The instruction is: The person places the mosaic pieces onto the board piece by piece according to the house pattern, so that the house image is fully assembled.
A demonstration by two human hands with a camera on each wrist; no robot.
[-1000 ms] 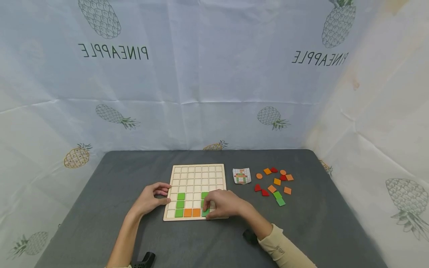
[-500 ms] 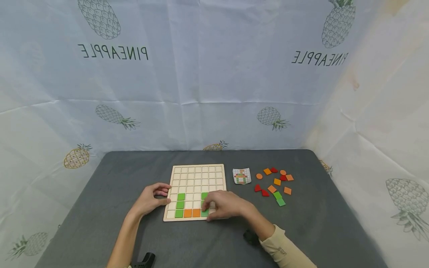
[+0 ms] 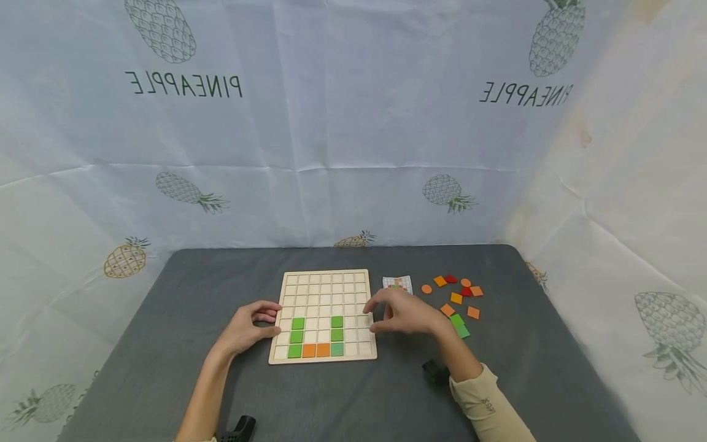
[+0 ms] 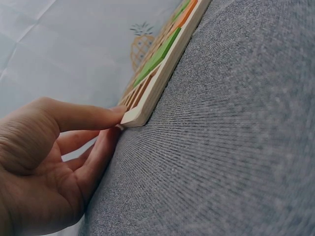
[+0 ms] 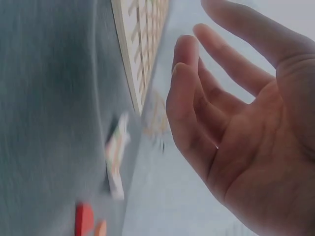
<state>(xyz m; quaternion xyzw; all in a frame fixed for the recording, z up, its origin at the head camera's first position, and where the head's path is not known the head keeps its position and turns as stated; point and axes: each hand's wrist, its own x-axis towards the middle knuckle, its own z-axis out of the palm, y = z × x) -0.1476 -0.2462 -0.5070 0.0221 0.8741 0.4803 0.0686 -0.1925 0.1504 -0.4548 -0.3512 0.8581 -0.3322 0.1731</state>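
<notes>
A square wooden grid board [image 3: 326, 363] lies on the table. Two columns of green square tiles [image 3: 296, 337] stand in its lower cells, with orange square tiles [image 3: 316, 350] between them in the bottom row. My left hand [image 3: 247, 331] holds the board's left edge; in the left wrist view its thumb [image 4: 93, 117] lies on the rim near a corner. Past the board's right edge hovers my right hand [image 3: 405, 312], fingers loosely bent and apart. Nothing shows between them in the right wrist view. It partly covers a small printed pattern card [image 3: 399, 283].
Loose tiles lie right of the card: orange squares [image 3: 473, 312], orange circles [image 3: 426, 289], red pieces [image 3: 451, 279] and green tiles [image 3: 458, 325]. The dark grey table [image 3: 215, 273] ends at a pineapple-print curtain [image 3: 331, 202].
My right hand has left the bottom green tile, moving right and away from me off the board. The right green column now shows whole. My left hand stays put.
</notes>
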